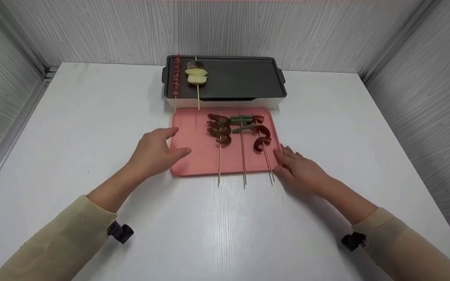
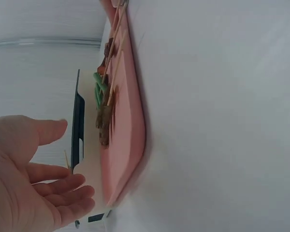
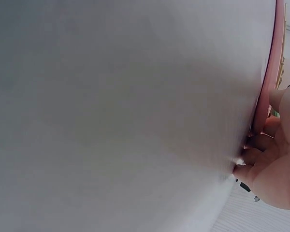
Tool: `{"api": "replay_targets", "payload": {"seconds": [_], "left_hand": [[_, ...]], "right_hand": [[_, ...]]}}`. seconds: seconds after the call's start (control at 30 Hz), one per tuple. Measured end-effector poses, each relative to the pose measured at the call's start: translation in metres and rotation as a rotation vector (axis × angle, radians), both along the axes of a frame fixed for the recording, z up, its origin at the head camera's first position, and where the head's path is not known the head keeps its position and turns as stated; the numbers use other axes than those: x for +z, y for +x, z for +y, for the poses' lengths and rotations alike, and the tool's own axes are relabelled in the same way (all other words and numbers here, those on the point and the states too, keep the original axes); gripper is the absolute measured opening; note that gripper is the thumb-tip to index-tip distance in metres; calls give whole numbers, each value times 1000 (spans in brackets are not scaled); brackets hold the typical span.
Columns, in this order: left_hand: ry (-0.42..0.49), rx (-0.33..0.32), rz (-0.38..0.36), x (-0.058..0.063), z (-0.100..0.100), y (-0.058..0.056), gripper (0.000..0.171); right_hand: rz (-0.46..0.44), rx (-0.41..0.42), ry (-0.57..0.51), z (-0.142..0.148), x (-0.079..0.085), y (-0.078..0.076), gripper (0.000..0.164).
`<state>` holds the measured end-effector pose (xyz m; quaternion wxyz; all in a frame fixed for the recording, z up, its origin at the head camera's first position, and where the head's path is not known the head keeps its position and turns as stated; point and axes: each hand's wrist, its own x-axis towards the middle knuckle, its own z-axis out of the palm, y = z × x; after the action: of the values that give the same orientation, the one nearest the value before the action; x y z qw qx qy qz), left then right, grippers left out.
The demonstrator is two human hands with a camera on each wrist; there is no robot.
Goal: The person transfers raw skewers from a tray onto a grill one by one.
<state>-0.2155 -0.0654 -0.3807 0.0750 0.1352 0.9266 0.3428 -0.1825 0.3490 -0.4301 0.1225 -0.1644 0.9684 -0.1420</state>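
Head view: high, facing forward and down, whole tray (image 1: 199, 162) at centre frame. Left wrist view: low, close, turned sideways, left hand (image 2: 26, 183) at lower left. Right wrist view: low, turned sideways, mostly tabletop (image 3: 111, 121), right hand (image 3: 278, 157) at right edge. All share the tray.

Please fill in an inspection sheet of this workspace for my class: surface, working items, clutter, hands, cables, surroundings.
Surface: white table, streaked finish.
Working items: pink tray before a dark griddle. The tray bears a brown skewer, a green skewer and a dark-red skewer, sticks overhanging its near edge. The griddle bears a red beaded skewer and a pale-sliced skewer.
Clutter: nothing seen.
Hands: left hand spread at the tray's left edge; right hand touching its right edge.
Cables: nothing seen.
Surroundings: pale wood-grain panels behind and at both sides.
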Motion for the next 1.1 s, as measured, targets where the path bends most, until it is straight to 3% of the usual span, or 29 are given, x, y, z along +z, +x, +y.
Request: {"api": "replay_targets", "payload": {"seconds": [0.23, 0.33, 0.53, 0.73, 0.97, 1.1], "left_hand": [[-364, -139, 210, -26, -3, 7, 104], [-455, -173, 255, -39, -4, 7, 113], [-503, -182, 246, -54, -5, 5, 118], [-525, -182, 197, -54, -5, 5, 117], [-553, -193, 155, -52, -6, 6, 117], [-557, -195, 137, -52, -7, 7, 116]], "right_hand": [[-13, -14, -6, 2, 1, 0, 68], [-20, -7, -30, 3, 1, -1, 68], [-53, 2, -88, 6, 0, -3, 66], [-15, -12, -195, 9, 9, 0, 55], [78, -162, -310, 3, 28, 10, 38], [-36, -251, -388, -2, 36, 13, 38]]}}
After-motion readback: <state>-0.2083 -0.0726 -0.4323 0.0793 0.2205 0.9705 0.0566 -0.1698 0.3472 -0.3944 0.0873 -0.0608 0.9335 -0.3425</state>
